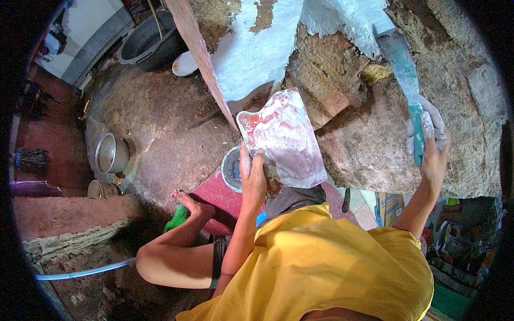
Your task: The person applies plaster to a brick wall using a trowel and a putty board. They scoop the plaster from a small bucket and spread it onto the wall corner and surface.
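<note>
My left hand (254, 174) grips the edge of a flat reddish board (292, 136) smeared with white plaster, thumb on top, in front of my lap. Out to the right, my right hand (435, 140) is wrapped around the teal handle of a putty knife (408, 80). White paste coats its fingers. The knife's wide blade points up at the lower edge of pale blue-white plaster (257, 51) on the wall; whether it touches I cannot tell. Below that ragged edge, rough brown stone (326, 67) lies bare. A small plaster-smeared bucket (231, 170) stands beside my left hand.
A large dark tub (150, 45) and a white plate (185, 63) stand at the far left. Nearer are a metal pot (111, 153) and a low masonry ledge (75, 214). A blue hose (88, 274) crosses the lower left. A cardboard box (392, 207) and clutter lie at right.
</note>
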A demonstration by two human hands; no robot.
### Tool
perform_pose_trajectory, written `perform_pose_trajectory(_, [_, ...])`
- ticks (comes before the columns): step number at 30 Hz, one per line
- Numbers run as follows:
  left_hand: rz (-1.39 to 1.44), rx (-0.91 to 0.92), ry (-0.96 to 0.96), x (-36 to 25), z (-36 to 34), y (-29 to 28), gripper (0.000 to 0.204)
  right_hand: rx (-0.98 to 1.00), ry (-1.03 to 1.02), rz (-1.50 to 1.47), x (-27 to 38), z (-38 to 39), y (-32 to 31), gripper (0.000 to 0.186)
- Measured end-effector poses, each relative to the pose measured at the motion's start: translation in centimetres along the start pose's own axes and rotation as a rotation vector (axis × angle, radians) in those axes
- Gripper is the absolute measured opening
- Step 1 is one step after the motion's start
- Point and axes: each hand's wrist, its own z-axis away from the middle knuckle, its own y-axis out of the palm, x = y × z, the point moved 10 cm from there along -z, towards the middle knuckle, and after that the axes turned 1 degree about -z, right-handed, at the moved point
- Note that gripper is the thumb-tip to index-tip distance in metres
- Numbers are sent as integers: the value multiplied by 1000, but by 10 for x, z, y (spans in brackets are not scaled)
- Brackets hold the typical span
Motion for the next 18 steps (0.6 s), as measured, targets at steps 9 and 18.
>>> perform_pose_trajectory(9, [34, -9, -44, 4, 1, -1, 60, 31, -16, 60, 3, -1, 5, 34])
perform_pose_trajectory(18, [27, -27, -45, 5, 1, -2, 58, 11, 36, 82, 1, 4, 5, 34])
